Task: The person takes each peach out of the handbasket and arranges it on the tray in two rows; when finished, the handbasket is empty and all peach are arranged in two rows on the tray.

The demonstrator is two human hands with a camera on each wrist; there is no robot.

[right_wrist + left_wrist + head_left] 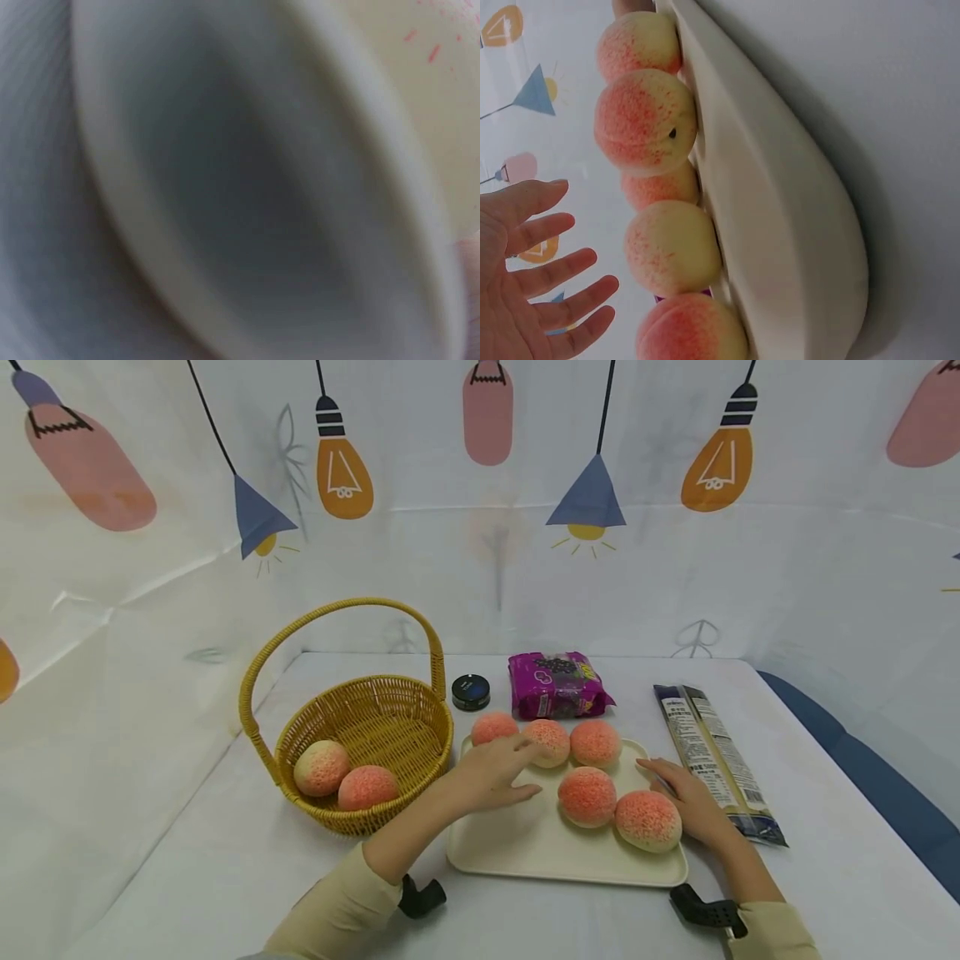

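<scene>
My left hand (491,774) reaches over the left part of the cream tray (517,852), holding nothing. In the left wrist view its fingers (562,262) are spread, apart from the peaches. On the tray, several pink-and-cream peaches form a back row, including a middle peach (547,743) and a right peach (596,743); two more, a front peach (587,797) and a corner peach (648,821), sit nearer. My right hand (693,802) lies along the tray's right edge beside the corner peach, fingers extended. The right wrist view is mostly blurred tray rim (405,187).
Left of the tray stands a yellow wicker basket (405,735) with a tall handle, holding two peaches (367,787). Behind the tray are a round black container (471,692) and a purple snack package (558,685). A long flat packet (716,760) lies to the right.
</scene>
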